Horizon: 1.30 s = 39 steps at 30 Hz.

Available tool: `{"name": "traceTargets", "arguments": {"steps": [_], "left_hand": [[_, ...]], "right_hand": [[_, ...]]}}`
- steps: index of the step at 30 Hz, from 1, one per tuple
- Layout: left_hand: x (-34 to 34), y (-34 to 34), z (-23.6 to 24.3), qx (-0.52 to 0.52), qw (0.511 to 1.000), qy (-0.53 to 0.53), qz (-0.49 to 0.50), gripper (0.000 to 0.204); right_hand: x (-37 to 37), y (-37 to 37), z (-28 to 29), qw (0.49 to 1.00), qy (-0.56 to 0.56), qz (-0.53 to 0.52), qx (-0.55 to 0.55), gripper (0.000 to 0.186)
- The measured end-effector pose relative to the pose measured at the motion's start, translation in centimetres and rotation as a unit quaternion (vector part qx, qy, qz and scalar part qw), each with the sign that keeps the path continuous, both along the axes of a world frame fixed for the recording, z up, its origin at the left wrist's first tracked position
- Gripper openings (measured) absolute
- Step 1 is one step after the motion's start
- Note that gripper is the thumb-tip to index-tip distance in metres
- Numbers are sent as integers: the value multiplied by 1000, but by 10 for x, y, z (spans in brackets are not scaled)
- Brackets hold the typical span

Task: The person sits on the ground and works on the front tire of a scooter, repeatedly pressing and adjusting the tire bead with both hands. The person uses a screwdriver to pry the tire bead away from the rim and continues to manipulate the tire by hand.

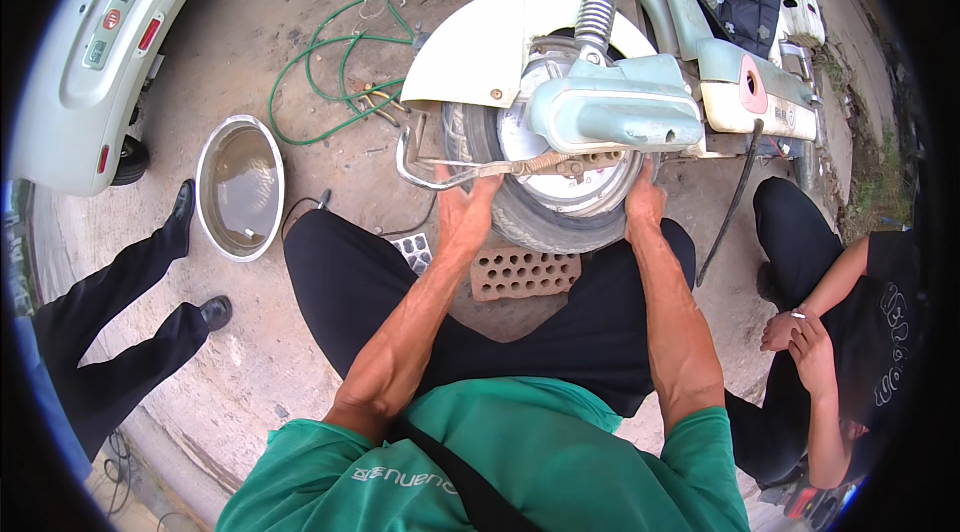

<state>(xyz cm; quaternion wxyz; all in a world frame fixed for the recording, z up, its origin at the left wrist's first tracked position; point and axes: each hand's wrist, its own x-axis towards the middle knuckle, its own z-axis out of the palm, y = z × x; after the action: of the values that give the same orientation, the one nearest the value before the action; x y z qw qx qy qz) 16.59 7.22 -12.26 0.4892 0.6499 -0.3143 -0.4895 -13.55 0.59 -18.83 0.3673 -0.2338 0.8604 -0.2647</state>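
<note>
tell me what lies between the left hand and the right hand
In the head view, a wheel lies between the left hand and the right hand, with a metal bar crossing in front of it.

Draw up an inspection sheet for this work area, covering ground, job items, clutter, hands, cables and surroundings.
Surface: concrete ground, stained and gritty.
Job's things: scooter wheel, fitted under a white fender; a perforated brick lies on the ground close by it, contact unclear.
Clutter: metal basin, with what looks like murky water inside; green hose in loose loops.
Hands: left hand and right hand at opposite sides of the tyre, fingertips hidden.
Cables: black cord hanging from the scooter's right side.
Surroundings: pale car at upper left; standing person's legs at left; crouching person at right, holding a cigarette.
</note>
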Motion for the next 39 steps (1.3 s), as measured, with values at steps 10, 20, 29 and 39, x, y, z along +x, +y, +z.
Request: {"name": "traceTargets", "arguments": {"steps": [10, 20, 29, 39], "left_hand": [[-34, 20, 12, -11, 996, 68, 60, 108], [1, 8, -17, -15, 990, 142, 3, 93], [30, -16, -28, -46, 983, 176, -21, 84], [44, -30, -53, -40, 981, 190, -29, 72]], "right_hand": [[-4, -15, 49, 994, 70, 84, -9, 101], [6, -16, 49, 997, -1, 48, -53, 100], [2, -15, 41, 998, -20, 36, -53, 102], [-5, -15, 37, 987, -16, 105, -119, 107]]}}
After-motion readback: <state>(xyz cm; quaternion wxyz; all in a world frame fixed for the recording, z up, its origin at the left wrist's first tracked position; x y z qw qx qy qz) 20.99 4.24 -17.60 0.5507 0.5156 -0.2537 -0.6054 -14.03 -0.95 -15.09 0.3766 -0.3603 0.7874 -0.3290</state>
